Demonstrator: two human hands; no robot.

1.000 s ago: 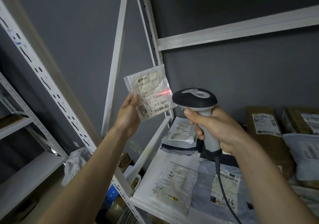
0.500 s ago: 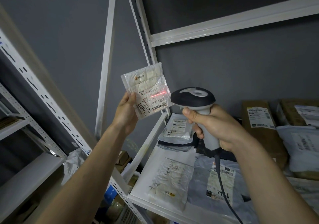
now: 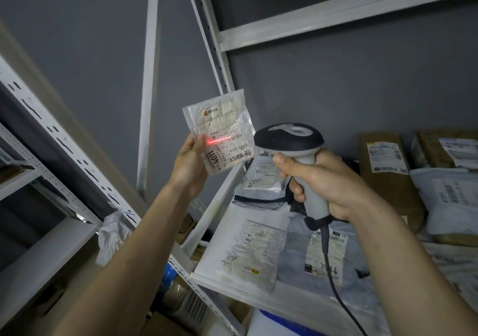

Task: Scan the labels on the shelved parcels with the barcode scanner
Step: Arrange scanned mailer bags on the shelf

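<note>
Small flat parcel in crinkled clear-and-white plastic film (image 3: 219, 131): roughly square, creased, raised in the air in front of the white metal shelving upright (image 3: 216, 51), tilted with its upper edge leaning right. A white shipping label (image 3: 227, 149) covers its lower half, printed with a bold "4011" along the left edge and with fine barcode and text blocks that are too small to be read. A thin red laser line (image 3: 218, 141) is cast across the label's left part, reaching the thumb. The parcel is gripped at its lower left corner by the left hand (image 3: 188, 165), thumb in front, fingers behind.

Handheld barcode scanner, black domed head on a light grey handle (image 3: 289, 139): held upright just right of the parcel, head facing it, a dark cable (image 3: 333, 278) trailing downward. Its handle is clasped by the right hand (image 3: 326, 180), fingers wrapped round, forefinger across the front.

White shelf board (image 3: 305, 297), below: a clear-film parcel (image 3: 253, 253), a grey poly mailer with a label (image 3: 323, 255), brown paper-wrapped parcels (image 3: 385, 180) and pale mailers (image 3: 450, 196) are laid flat or stood against the grey wall.
</note>
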